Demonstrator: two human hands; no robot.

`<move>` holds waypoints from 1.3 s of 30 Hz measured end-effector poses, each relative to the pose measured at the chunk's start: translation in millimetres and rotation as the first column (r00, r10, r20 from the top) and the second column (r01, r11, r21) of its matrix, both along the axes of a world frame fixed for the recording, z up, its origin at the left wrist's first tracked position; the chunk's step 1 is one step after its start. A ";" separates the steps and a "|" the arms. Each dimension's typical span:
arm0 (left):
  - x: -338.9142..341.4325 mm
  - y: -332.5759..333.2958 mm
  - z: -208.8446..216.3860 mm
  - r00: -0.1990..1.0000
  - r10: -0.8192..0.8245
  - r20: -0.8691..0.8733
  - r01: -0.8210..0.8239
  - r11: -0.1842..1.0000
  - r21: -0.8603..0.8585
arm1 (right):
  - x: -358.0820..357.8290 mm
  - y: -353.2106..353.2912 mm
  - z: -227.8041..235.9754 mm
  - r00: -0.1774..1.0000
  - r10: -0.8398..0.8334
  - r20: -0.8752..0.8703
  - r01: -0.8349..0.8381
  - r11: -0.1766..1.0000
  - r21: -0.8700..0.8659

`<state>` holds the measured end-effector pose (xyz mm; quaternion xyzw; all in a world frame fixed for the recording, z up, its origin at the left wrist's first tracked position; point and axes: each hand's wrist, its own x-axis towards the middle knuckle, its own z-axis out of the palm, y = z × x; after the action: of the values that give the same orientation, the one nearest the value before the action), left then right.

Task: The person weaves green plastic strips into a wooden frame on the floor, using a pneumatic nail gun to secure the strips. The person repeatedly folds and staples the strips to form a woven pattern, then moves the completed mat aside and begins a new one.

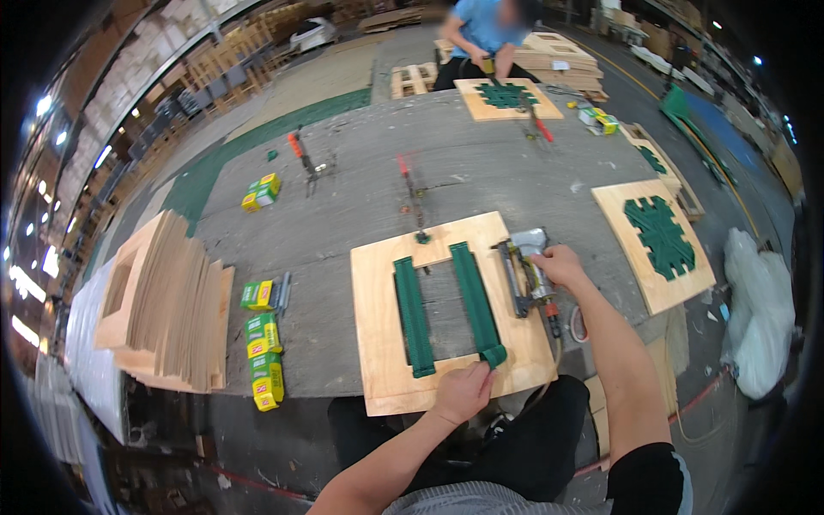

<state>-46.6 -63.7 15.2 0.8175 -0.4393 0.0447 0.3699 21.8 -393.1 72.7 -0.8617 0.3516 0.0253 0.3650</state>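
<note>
A square plywood frame with a rectangular opening lies at the near edge of the grey table. Two green webbing strips run across the opening from far to near, side by side. My left hand pinches the near end of the right green strip, which is folded over at the frame's near side. My right hand is wrapped round a silver staple gun, tilted over the frame's right edge. A hose hangs from the gun's lower end.
Plywood frames are stacked at left beside yellow-green boxes. A clamp stands beyond my frame; another clamp stands farther left. A finished-looking woven panel lies at right. Across the table a person works on another panel.
</note>
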 end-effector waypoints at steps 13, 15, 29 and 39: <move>-5.5 -3.2 0.8 1.000 0.013 0.020 -0.012 0.999 -0.049 | -163.6 -11.0 -5.9 0.971 0.054 -0.235 -0.136 0.928 -0.348; -5.6 -4.4 1.1 1.000 0.007 -0.014 -0.008 1.000 -0.029 | -169.5 -11.4 -9.2 0.978 0.024 -0.206 -0.097 0.931 -0.351; 59.7 -14.4 51.5 0.098 -0.128 -0.987 -0.304 0.940 -0.152 | -199.2 49.8 49.0 0.734 0.673 -0.090 -0.623 0.615 -0.484; 39.6 -19.1 70.7 0.177 -0.097 -0.980 -0.236 0.962 -0.138 | -162.2 62.2 27.5 0.501 0.808 -0.311 -0.809 0.309 -0.500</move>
<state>-7.0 -82.8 86.0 0.6187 -0.0518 -0.4152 0.6649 -140.5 -330.9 100.2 -0.9858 -0.1377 0.0947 0.0152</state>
